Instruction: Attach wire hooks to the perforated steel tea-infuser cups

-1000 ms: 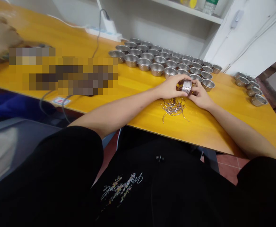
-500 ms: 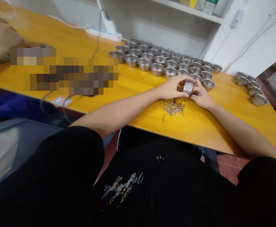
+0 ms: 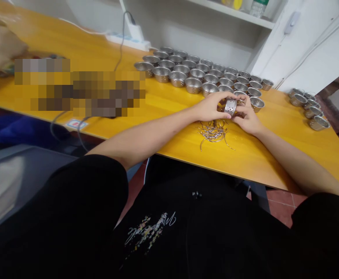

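Note:
A small perforated metal cup (image 3: 230,107) lies tipped on its side between my two hands, just above the table. My left hand (image 3: 214,107) grips one end of it, thumb below and fingers over the top. At the cup's other end, the bent fingers and thumb of my right hand (image 3: 247,116) close on its edge. Whether a thin wire is also between those fingers cannot be made out. Directly below lies a loose pile of curved metal wires (image 3: 213,133) on the yellow table (image 3: 256,155).
Rows of similar metal cups (image 3: 193,85) stand behind my hands. A smaller group of cups (image 3: 318,122) is at the right edge. A white power strip (image 3: 129,42) with cables lies at the back. The left part of the table is partly pixelated, beside a beige bag (image 3: 1,46).
My right hand's fingers have lifted and spread slightly at the cup's edge. My left hand and the cup stay in nearly the same place.

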Tool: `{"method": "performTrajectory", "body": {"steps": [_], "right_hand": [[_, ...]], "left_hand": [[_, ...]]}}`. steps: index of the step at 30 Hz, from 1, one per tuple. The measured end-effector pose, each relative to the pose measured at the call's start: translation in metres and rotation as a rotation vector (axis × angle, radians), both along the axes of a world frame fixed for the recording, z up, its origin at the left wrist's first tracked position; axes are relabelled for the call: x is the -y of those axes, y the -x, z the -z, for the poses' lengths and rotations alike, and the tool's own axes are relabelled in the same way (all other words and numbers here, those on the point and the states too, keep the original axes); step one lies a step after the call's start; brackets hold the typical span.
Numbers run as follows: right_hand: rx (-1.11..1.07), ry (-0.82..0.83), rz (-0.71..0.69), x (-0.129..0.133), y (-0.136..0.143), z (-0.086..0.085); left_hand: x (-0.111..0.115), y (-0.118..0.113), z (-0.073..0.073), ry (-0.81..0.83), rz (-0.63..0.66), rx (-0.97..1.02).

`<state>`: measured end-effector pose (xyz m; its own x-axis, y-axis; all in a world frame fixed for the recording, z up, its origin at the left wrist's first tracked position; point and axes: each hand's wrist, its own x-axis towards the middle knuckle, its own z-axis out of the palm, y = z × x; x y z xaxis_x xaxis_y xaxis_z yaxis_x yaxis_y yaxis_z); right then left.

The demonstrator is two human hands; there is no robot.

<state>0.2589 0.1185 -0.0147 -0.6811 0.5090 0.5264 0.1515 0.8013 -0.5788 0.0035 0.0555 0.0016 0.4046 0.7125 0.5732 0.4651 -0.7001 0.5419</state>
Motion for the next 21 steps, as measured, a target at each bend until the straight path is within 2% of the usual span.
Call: {"method": "performTrajectory", "body": {"steps": [8, 14, 21], "right_hand": [[0.027, -0.007, 0.008, 0.003, 0.0, -0.005], [0.0, -0.001, -0.02, 0.004, 0.002, -0.006], [0.008, 0.167, -0.139, -0.004, 0.002, 0.001]], "left_hand": [[0.002, -0.005, 0.002, -0.009, 0.032, 0.002], [-0.004, 0.003, 0.003, -0.017, 0.013, -0.006], [-0.005, 0.004, 0.005, -0.007, 0.007, -0.03]]}}
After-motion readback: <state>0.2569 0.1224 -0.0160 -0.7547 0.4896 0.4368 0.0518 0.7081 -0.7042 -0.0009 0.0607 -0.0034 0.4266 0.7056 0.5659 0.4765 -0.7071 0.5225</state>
